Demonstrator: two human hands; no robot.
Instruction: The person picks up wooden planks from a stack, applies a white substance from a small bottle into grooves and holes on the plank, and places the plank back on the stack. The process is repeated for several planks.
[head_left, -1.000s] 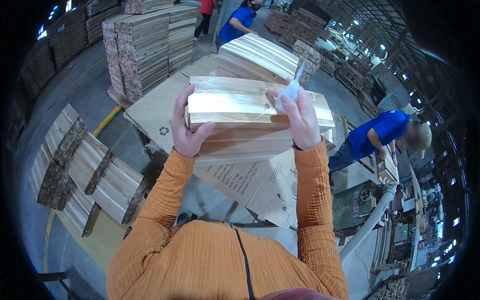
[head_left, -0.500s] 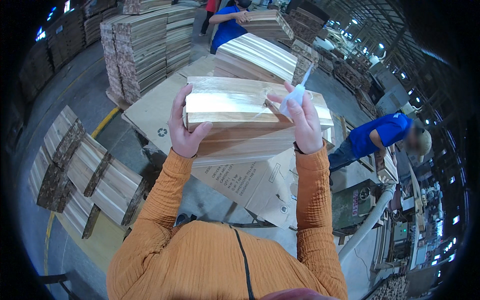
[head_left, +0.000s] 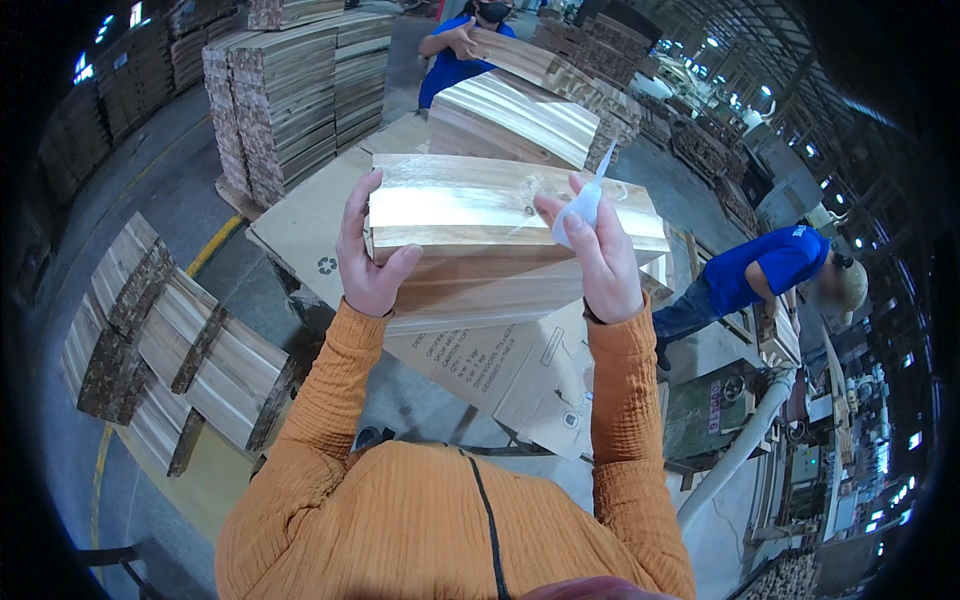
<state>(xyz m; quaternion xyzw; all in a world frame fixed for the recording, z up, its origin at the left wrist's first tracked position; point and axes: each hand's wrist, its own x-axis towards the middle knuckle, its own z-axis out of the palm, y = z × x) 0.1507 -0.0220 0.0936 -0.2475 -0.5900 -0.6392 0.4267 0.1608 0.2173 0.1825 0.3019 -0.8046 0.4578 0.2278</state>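
A pale wooden board (head_left: 450,192) lies on top of a stack of boards in front of me, with a knot in its upper face. My left hand (head_left: 369,262) grips its left end, fingers at the far side and thumb against the near edge. Over the right part of the board, my right hand (head_left: 613,270) holds a small white squeeze bottle (head_left: 577,214) between thumb and fingers. The bottle's long thin nozzle points up and away from me. Part of the bottle is hidden by the fingers.
Flattened cardboard (head_left: 480,375) covers the table under the stack. Another board stack (head_left: 515,115) stands just beyond. A person in blue (head_left: 450,70) handles a board there; another person (head_left: 765,265) bends at the right. Tall piles (head_left: 290,105) and leaning boards (head_left: 215,365) are at left.
My right hand and the bottle have shifted slightly left and toward me. The far person's board has moved down onto the right side. My left hand stays in place.
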